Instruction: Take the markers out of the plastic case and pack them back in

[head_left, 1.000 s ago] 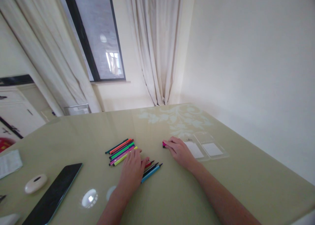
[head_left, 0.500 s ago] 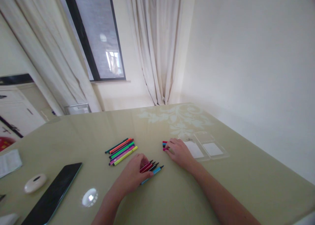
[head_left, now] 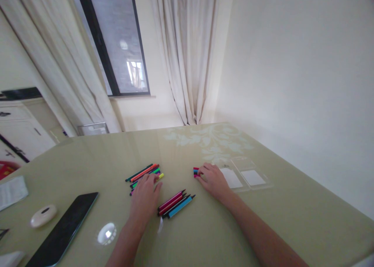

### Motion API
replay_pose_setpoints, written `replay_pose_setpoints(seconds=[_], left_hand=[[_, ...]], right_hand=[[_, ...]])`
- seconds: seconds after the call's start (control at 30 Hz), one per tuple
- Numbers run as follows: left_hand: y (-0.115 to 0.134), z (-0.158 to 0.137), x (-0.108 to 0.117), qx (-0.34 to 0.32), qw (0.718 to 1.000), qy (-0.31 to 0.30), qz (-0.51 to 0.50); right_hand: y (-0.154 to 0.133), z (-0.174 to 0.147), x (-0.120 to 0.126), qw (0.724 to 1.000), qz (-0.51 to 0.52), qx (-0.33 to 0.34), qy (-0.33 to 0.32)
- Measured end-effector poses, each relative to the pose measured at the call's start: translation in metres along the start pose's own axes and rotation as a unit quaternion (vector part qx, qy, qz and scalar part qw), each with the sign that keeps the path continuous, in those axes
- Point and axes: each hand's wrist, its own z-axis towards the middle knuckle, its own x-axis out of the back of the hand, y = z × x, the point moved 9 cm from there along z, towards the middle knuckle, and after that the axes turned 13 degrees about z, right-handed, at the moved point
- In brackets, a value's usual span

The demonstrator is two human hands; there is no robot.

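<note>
Listing from the head view, single camera: two bare hands on a pale green bench [head_left: 210, 236], with loose felt pens.

Item, seemingly capped pens [head_left: 144, 173]: a slanting row, orange, green, yellow and others, beneath and just beyond the left hand [head_left: 145, 193]. That hand lies palm down, fingers bent and narrow over the row; whether it grips a pen cannot be told.

Item, uncapped pens [head_left: 174, 207]: two crimson, one black, one blue, side by side between the hands and nearer the wearer, touched by neither. Dark tips point away, toward the right hand [head_left: 214, 181].

Item, short coloured pieces [head_left: 195, 172], apparently caps: red, blue, magenta, stacked at the right hand's fingertips. Fingers curl close over them; pinched or merely covered, cannot be told.

Handling, by judgement: barrels light, stiff, smooth, prone to roll; hardly fragile, save the nibs. Best held mid-barrel, thumb opposite fingers, clear of the tip. The short pieces suit a fingertip pinch at the sides.

Item, clear case [head_left: 247, 165] with white cards: opened flat, just beyond and right of the right hand.

Item, dark flat device [head_left: 62, 230]: well left of the left hand.
</note>
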Motion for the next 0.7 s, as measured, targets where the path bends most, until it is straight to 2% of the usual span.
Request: replay_pose_setpoints(seconds=[0.1, 0.27, 0.4, 0.53, 0.6, 0.7], left_hand=[[-0.016, 0.002, 0.001, 0.010, 0.994, 0.037, 0.103], [-0.011, 0.002, -0.009, -0.007, 0.991, 0.005, 0.137], [0.017, 0.000, -0.006, -0.053, 0.994, 0.005, 0.099], [0.058, -0.009, -0.013, -0.144, 0.989, -0.017, 0.018], [0.072, -0.015, -0.013, -0.180, 0.984, 0.002, 0.006], [0.083, -0.023, -0.008, -0.211, 0.977, 0.043, -0.003]], right_hand=[[0.000, 0.000, 0.004, 1.000, 0.007, -0.001, 0.025], [-0.002, -0.002, 0.020, 0.994, 0.039, 0.010, 0.106], [-0.014, -0.006, 0.025, 0.989, 0.084, 0.047, 0.113], [-0.046, -0.014, 0.020, 0.978, 0.108, 0.163, 0.069], [-0.059, -0.019, 0.019, 0.970, 0.105, 0.213, 0.060], [-0.065, -0.022, 0.021, 0.964, 0.115, 0.230, 0.067]])
